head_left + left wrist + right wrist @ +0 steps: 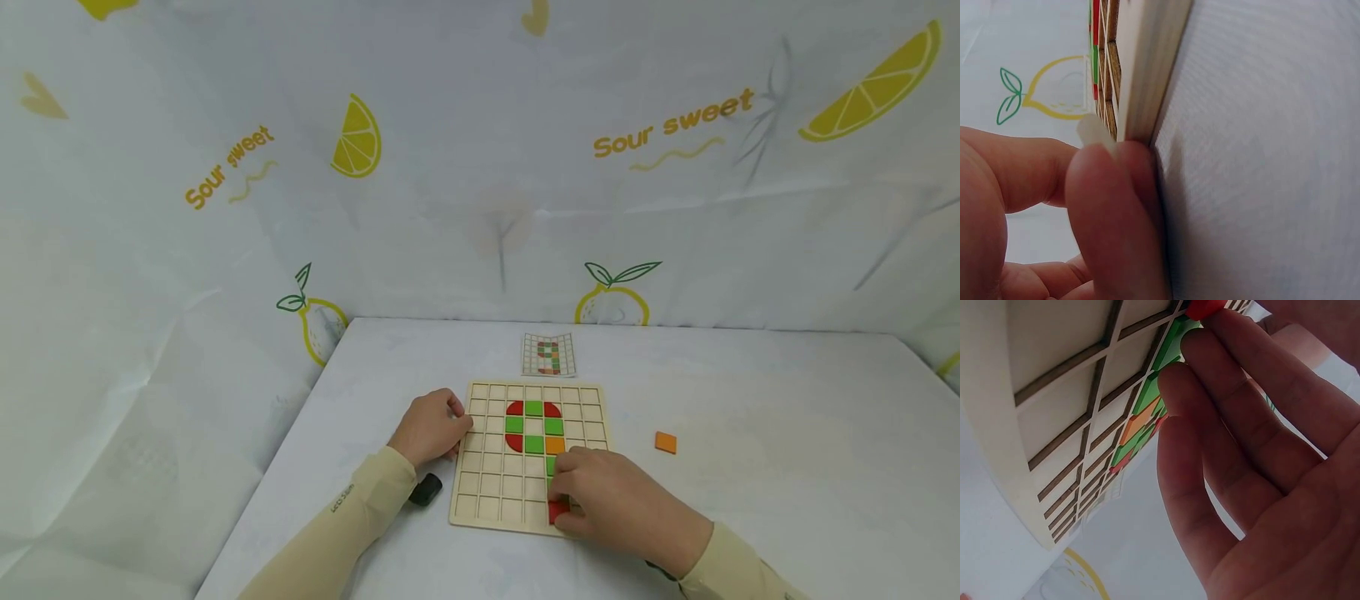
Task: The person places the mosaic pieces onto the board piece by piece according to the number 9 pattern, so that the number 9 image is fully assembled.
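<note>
A wooden grid board (491,485) lies flat on the table with red, green and orange tiles set in some squares. At its left edge, the thumb and forefinger of my left hand (429,427) pinch the rim. My right hand (611,500) is over the lower right of the board and holds a red tile (557,510) by its fingertips, at a square near the bottom edge. In the right wrist view the red tile (1205,307) shows at the fingertips, beyond a row of green tiles (1147,394). Part of that column is hidden by the right hand in the head view.
A small pattern card (548,356) lies behind the board, printed with a grid and coloured shapes. One orange tile (665,442) is on the table to the right. A black object (427,490) sits beside the left wrist. A printed cloth (465,208) hangs behind the table.
</note>
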`<control>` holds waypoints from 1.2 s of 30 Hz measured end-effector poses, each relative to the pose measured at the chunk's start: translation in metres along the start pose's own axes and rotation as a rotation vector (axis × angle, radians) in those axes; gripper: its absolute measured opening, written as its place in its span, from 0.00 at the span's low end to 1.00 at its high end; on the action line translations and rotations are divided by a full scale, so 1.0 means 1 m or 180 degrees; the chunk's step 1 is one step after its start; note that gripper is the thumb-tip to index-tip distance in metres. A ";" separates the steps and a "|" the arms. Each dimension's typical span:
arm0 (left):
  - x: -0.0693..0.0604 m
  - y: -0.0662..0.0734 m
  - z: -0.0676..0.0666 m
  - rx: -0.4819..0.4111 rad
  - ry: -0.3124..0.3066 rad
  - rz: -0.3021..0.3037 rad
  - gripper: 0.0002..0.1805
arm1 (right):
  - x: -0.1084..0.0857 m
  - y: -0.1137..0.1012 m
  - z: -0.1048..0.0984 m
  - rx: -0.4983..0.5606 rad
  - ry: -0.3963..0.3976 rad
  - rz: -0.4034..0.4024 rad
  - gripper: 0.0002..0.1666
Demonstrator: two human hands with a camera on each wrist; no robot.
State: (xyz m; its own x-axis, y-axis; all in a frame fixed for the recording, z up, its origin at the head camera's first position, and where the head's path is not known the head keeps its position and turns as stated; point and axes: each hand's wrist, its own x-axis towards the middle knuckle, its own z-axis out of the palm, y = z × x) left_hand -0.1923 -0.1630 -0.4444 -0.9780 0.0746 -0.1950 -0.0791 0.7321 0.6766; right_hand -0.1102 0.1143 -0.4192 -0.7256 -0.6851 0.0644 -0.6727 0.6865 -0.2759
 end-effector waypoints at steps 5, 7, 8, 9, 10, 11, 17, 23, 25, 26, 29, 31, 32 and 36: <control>0.001 0.000 0.001 0.0036 0.0001 -0.0017 0.06 | 0.000 -0.001 -0.002 0.0008 -0.0056 0.0028 0.07; 0.001 0.000 0.001 0.0039 0.0001 -0.0023 0.06 | 0.000 -0.001 -0.002 -0.0008 -0.0069 0.0030 0.07; 0.001 0.001 0.001 0.0036 0.0001 -0.0026 0.06 | 0.000 -0.001 -0.002 -0.0022 -0.0064 0.0030 0.07; 0.001 0.001 0.001 0.0034 -0.0001 -0.0029 0.06 | 0.000 -0.001 -0.002 -0.0036 -0.0065 0.0027 0.08; 0.001 0.001 0.001 0.0031 -0.0004 -0.0031 0.06 | 0.000 -0.001 -0.002 -0.0048 -0.0065 0.0029 0.08; 0.001 0.001 0.001 0.0031 -0.0006 -0.0032 0.06 | 0.000 -0.001 -0.002 -0.0058 -0.0067 0.0028 0.09; 0.000 0.002 0.000 0.0029 -0.0009 -0.0032 0.06 | 0.000 0.002 -0.004 -0.0035 -0.0094 0.0005 0.07; -0.002 0.004 -0.001 -0.0010 -0.0009 0.0032 0.06 | -0.005 0.015 -0.013 0.0143 -0.0061 0.0326 0.05; -0.003 0.004 0.000 -0.0021 -0.0012 0.0056 0.06 | -0.008 0.023 -0.018 0.0200 -0.0090 0.0650 0.06; -0.003 0.004 0.000 -0.0030 -0.0013 0.0065 0.06 | -0.010 0.028 -0.021 0.0208 -0.0099 0.0802 0.07; -0.003 0.004 0.000 -0.0029 -0.0014 0.0078 0.06 | -0.016 0.047 -0.029 0.0229 -0.0103 0.1119 0.10; -0.003 0.003 0.000 -0.0031 -0.0010 0.0074 0.06 | -0.021 0.062 -0.032 0.0223 -0.0104 0.1272 0.11; -0.003 0.003 0.000 -0.0034 -0.0009 0.0067 0.06 | -0.024 0.070 -0.034 0.0209 -0.0081 0.1292 0.12; -0.004 0.002 -0.002 -0.0044 0.0008 0.0048 0.06 | -0.038 0.100 -0.037 0.0223 0.0055 0.1396 0.14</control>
State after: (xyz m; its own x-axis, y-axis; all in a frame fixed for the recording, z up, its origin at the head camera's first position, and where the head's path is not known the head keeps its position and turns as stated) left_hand -0.1889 -0.1629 -0.4408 -0.9795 0.0838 -0.1830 -0.0670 0.7214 0.6892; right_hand -0.1554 0.2180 -0.4143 -0.9429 -0.3280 -0.0575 -0.2896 0.8929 -0.3448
